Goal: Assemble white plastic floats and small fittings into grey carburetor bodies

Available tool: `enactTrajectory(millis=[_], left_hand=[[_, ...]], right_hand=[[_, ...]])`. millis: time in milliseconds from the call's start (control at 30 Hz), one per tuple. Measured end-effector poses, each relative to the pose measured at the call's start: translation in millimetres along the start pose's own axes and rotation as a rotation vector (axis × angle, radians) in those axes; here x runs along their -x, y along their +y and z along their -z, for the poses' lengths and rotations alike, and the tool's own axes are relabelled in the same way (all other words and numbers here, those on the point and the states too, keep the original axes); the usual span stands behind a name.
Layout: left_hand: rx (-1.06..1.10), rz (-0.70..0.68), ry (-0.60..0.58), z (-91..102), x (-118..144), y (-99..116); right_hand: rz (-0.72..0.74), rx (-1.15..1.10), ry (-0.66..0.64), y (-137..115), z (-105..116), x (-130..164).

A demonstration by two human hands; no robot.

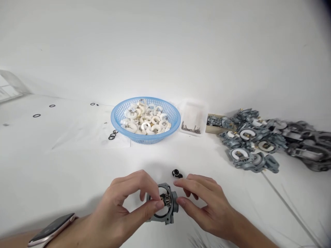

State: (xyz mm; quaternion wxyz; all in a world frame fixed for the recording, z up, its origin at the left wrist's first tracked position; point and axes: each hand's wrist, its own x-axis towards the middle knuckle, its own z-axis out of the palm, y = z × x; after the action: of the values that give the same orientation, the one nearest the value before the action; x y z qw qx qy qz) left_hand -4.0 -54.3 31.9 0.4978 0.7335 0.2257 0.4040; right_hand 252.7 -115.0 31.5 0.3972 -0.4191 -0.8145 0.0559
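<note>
While both hands (165, 203) curl inward, fingertips pinch the grey carburetor body (164, 204).

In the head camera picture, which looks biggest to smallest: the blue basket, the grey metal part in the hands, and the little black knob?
1. blue basket
2. grey metal part, though it sits nearer the camera
3. little black knob

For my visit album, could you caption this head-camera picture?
Left hand and right hand hold a grey metal part before a blue basket.
</note>
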Motion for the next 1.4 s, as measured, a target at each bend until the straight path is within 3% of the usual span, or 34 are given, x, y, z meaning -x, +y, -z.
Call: enactTrajectory(millis=[67,167,367,467,800,1400], left_hand=[[0.031,0.068,-0.001,-1.4,-1,0],[0.11,0.287,-0.097,-0.5,-4,5],[0.59,0.571,-0.321,3.9,-15,17],[0.67,0.63,-0.398,3.5,-17,16],[0.793,0.667,-0.346,2.0,-19,13],[0.744,0.632,-0.338,4.0,-18,17]], right_hand=[[0.036,0.012,0.018,-2,4,-10],[0.082,-0.001,-0.008,-12,13,-33],[-0.109,-0.298,-0.424,-37,29,-83],[-0.176,-0.428,-0.512,-36,30,-91],[-0.593,-0.775,-0.65,-11,12,-85],[-0.633,-0.904,-0.618,-12,3,-80]])
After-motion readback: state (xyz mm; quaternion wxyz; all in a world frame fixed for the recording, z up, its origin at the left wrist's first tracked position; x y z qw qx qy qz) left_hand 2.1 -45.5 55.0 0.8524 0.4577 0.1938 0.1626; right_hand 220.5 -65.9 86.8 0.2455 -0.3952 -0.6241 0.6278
